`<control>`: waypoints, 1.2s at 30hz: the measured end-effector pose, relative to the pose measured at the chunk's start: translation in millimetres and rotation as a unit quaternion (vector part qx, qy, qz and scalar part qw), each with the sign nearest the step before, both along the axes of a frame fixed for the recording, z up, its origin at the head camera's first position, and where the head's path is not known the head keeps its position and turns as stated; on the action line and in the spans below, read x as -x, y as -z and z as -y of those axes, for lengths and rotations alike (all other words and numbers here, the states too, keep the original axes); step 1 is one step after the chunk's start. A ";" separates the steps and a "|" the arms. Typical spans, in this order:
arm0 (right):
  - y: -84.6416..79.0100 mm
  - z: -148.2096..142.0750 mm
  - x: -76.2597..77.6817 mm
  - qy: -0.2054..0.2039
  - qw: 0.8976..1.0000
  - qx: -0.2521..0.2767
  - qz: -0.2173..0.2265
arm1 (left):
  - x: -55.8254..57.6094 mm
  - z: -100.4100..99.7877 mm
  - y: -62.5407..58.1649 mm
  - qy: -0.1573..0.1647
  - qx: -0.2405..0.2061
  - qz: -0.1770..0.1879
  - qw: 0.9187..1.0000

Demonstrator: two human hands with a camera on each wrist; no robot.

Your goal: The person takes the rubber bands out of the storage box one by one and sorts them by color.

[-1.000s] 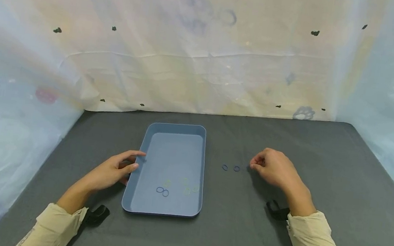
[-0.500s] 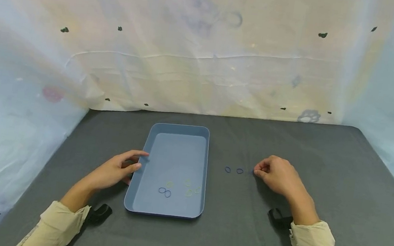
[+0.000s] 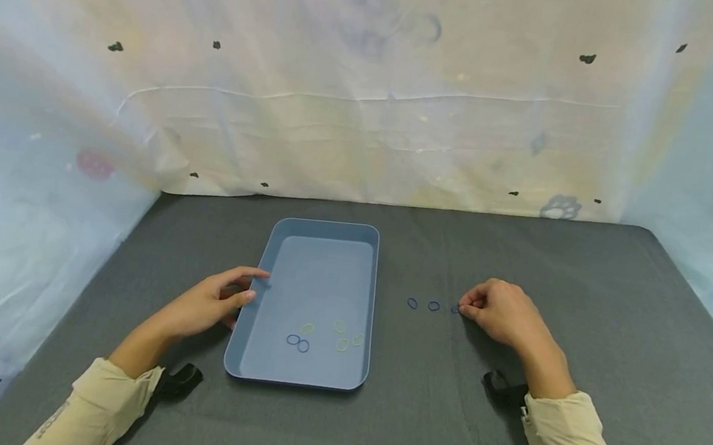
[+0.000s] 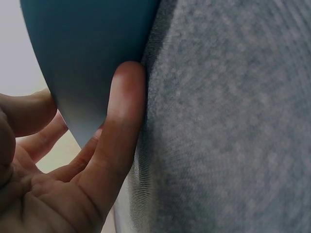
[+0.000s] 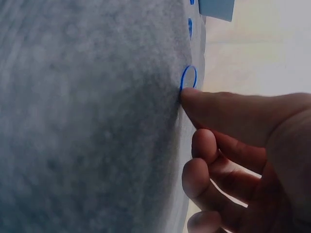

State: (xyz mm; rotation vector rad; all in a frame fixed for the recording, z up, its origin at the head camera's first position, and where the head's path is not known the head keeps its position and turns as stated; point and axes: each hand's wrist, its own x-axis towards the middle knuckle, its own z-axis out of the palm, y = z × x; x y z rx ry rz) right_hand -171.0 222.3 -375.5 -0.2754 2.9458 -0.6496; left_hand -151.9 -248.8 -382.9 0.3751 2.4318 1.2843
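Observation:
My right hand (image 3: pixel 498 310) pinches a thin blue rubber band (image 5: pixel 189 73) between thumb and forefinger, low over the grey cloth; part of the loop is hidden by the fingertips. Two more blue rubber bands, one left (image 3: pixel 412 303) and one nearer the hand (image 3: pixel 434 306), lie in a row beside it. On the left, my left hand (image 3: pixel 206 308) holds the side of the blue-grey tray (image 3: pixel 371 254), with fingertips at the rim and a finger (image 4: pixel 127 92) against the outer wall. Inside the tray lie two blue rubber bands (image 3: pixel 303 347) and several yellow-green ones (image 3: pixel 342 345).
A dark grey cloth (image 3: pixel 412 422) covers the table. Pale printed sheeting (image 3: pixel 371 105) hangs behind it and at both sides. Black straps (image 3: pixel 179 382) show at both wrists.
The right hand has lowered slightly, and its blue rubber band now shows at the fingertips, in line with the other two. The left hand stays on the tray. The head view has shifted a little.

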 end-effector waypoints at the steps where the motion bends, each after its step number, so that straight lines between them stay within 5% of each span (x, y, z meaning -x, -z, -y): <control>1: -0.3 -0.2 0.0 0.000 1.000 0.000 0.001 | -0.1 -0.3 0.1 0.000 0.000 0.000 1.000; 20: -4.5 0.8 -0.9 0.002 1.000 -0.010 0.009 | 1.5 0.3 1.9 0.007 -0.006 -0.002 1.000; 36: -26.8 15.4 -13.1 -0.019 0.999 0.022 -0.017 | 2.1 0.4 1.0 0.011 -0.004 -0.003 1.000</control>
